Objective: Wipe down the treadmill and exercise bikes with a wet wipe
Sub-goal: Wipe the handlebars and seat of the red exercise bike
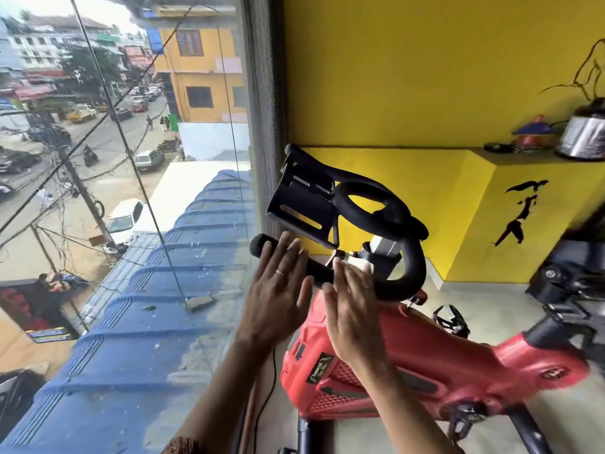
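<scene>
A red exercise bike (425, 365) with black handlebars (402, 257) and a black tablet holder (304, 198) stands in front of me. My left hand (278, 286) lies flat with straight fingers over the left handlebar grip (262, 249). My right hand (350, 309) is held flat with straight fingers, and a white wet wipe (361, 265) shows at its fingertips against the handlebar stem. How the wipe is held is hidden behind the fingers.
A large glass window (131, 224) fills the left, looking down on a street. A yellow wall (409, 77) and a yellow ledge (523, 157) with a steel pot (582, 132) lie behind. Part of another black machine (569, 283) stands at the right.
</scene>
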